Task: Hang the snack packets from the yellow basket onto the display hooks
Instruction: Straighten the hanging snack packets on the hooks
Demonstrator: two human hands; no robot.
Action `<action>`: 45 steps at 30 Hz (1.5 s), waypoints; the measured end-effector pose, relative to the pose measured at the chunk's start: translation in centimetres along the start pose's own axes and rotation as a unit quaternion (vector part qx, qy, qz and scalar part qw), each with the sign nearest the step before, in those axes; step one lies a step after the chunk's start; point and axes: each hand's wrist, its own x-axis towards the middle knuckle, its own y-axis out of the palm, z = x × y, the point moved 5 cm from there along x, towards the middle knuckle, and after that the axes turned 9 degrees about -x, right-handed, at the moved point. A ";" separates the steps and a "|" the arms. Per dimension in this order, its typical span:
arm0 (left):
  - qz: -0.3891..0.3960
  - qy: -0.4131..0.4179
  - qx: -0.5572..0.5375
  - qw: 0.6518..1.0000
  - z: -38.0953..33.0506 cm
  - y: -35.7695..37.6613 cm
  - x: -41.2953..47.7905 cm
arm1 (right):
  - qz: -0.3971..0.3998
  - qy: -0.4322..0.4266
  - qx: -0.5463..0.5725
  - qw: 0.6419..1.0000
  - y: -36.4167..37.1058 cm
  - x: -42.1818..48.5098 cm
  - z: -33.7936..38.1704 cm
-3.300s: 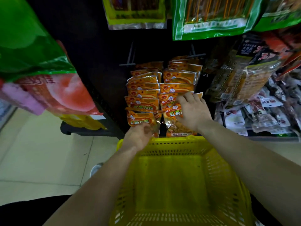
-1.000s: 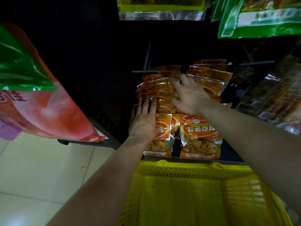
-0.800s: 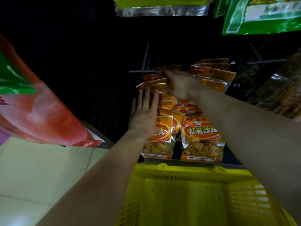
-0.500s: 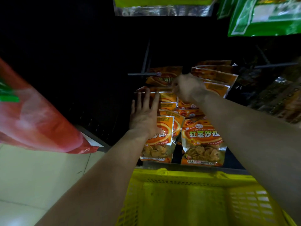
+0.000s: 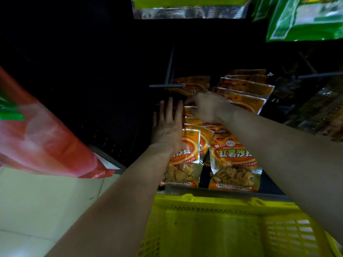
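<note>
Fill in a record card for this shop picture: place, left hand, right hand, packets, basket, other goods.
place: shop rack with display hooks, seen from above
left hand: fingers straight, resting flat on the left column of orange snack packets
right hand: fingers curled at a packet top higher in that column, apparently pinching it
packets: two hanging columns, overlapping
yellow basket: below the packets; no packets in its visible part
other goods: green bags above right, red bag at left

Pale tiled floor (image 5: 46, 201), dim light
</note>
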 end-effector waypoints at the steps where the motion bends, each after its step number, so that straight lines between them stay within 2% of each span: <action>1: 0.006 -0.003 0.002 1.000 0.0 0.1 0.3 | 0.005 0.004 -0.008 1.000 0.4 -0.1 -0.1; 6: 0.018 0.000 0.007 1.000 0.4 0.2 0.6 | -0.042 0.026 -0.036 0.998 0.2 -0.5 -0.1; 9: 0.014 0.008 0.007 1.000 0.3 0.1 0.3 | -0.027 0.030 -0.030 0.999 0.3 -0.4 -0.2; 13: 0.031 0.010 0.019 0.999 0.3 0.1 0.6 | -0.060 0.022 -0.088 0.994 -0.2 -0.3 -0.4; 17: 0.045 0.009 0.024 0.999 0.0 0.3 0.9 | -0.046 0.022 -0.082 0.995 0.0 -0.6 -1.2; 21: 0.038 0.005 0.010 0.999 -0.1 0.3 0.5 | -0.116 0.033 -0.059 0.991 -1.3 -1.2 -1.8; 27: 0.022 0.010 -0.015 1.000 0.0 -0.3 -0.4 | 0.034 0.039 0.027 0.998 0.2 -0.6 -1.9; 33: 0.026 0.014 -0.020 0.999 -0.3 -1.0 -1.9 | -0.041 0.056 0.032 0.997 -1.8 -3.8 -4.1; 39: 0.038 0.007 -0.002 0.999 -1.0 -2.2 -4.3 | -0.039 0.068 0.028 0.997 -4.1 -9.4 -8.5; 45: 0.032 0.046 -0.001 0.998 -4.9 -2.2 -5.2 | 0.074 0.059 -0.051 0.994 -1.8 -13.6 -9.0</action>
